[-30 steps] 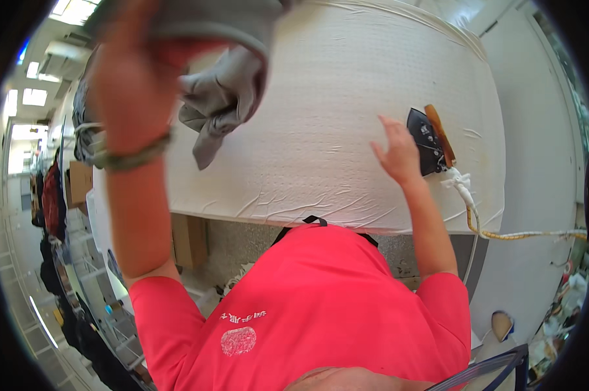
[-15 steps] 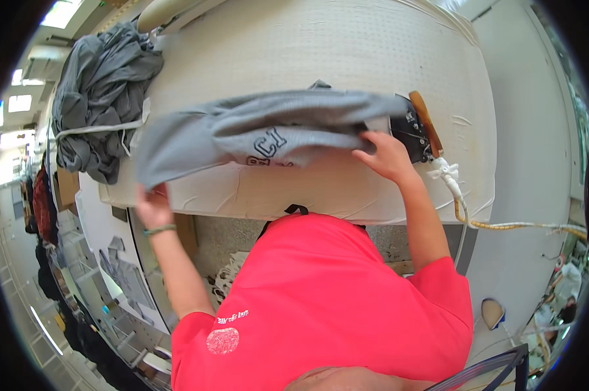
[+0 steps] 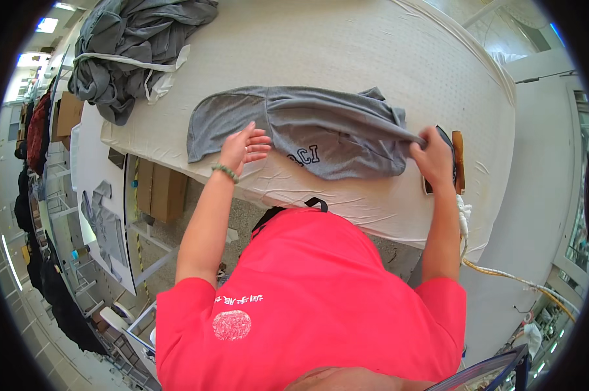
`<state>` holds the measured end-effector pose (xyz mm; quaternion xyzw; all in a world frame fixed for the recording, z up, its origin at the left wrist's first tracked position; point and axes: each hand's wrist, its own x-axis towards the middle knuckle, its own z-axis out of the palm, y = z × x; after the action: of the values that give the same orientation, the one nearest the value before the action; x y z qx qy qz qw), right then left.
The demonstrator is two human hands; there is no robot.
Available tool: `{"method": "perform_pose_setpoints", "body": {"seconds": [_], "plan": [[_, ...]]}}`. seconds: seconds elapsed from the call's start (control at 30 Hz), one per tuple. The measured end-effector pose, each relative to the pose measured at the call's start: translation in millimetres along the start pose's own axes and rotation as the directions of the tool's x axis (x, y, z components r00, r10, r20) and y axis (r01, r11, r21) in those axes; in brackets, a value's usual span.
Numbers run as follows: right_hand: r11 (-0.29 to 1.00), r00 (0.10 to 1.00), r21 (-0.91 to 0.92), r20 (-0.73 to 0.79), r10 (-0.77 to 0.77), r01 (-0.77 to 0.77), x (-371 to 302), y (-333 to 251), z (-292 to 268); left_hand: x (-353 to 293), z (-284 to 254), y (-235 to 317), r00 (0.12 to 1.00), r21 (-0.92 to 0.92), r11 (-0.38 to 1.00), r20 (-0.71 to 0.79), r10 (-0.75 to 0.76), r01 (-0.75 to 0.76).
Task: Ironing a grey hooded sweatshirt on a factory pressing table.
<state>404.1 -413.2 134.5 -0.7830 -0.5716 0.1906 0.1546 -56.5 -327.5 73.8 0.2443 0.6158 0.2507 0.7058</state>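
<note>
A grey sweatshirt (image 3: pixel 333 133) with dark outlined lettering lies on the cream padded table, partly folded over itself with loose creases. My right hand (image 3: pixel 434 156) is closed on a gathered corner at its right end, pulling that part into a narrow strip. Close beside that hand, an iron (image 3: pixel 459 159) with a wooden handle stands at the right, partly hidden behind the fingers. My left hand (image 3: pixel 245 148) hovers at the near left part of the sweatshirt, fingers spread, holding nothing; a green bead bracelet is on its wrist.
A heap of grey garments (image 3: pixel 131 52) with a white strap across it lies at the table's far left. The iron's wrapped cord (image 3: pixel 503 274) runs off to the right. Cardboard boxes (image 3: pixel 161 192) stand below the table's left edge. Another grey garment (image 3: pixel 105 225) lies on a white surface at left.
The sweatshirt, spread and moving in the air before, now lies on the table. My left hand has let go of its left end and moved right; my right hand has moved right and gripped a corner.
</note>
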Motion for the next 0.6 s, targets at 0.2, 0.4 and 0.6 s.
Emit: {"method": "perform_pose_setpoints", "body": {"seconds": [0.2,0.4,0.6], "plan": [[0.696,0.98,0.697,-0.19,-0.056,0.175,-178.5,-51.4,-124.7,30.7,37.1,24.3,0.959,0.015,0.976,0.183,-0.214,0.215],[0.868,0.857,0.489,-0.405,0.318,-0.091,-196.8,-36.6,-124.0,18.5,67.3,84.9,0.925,-0.112,0.994,0.377,0.058,-0.017],[0.927,0.77,0.372,-0.578,0.268,-0.044,-103.8,-43.3,-79.0,20.2,22.7,246.1,0.148,0.655,-0.289,0.526,0.837,-0.698]]}}
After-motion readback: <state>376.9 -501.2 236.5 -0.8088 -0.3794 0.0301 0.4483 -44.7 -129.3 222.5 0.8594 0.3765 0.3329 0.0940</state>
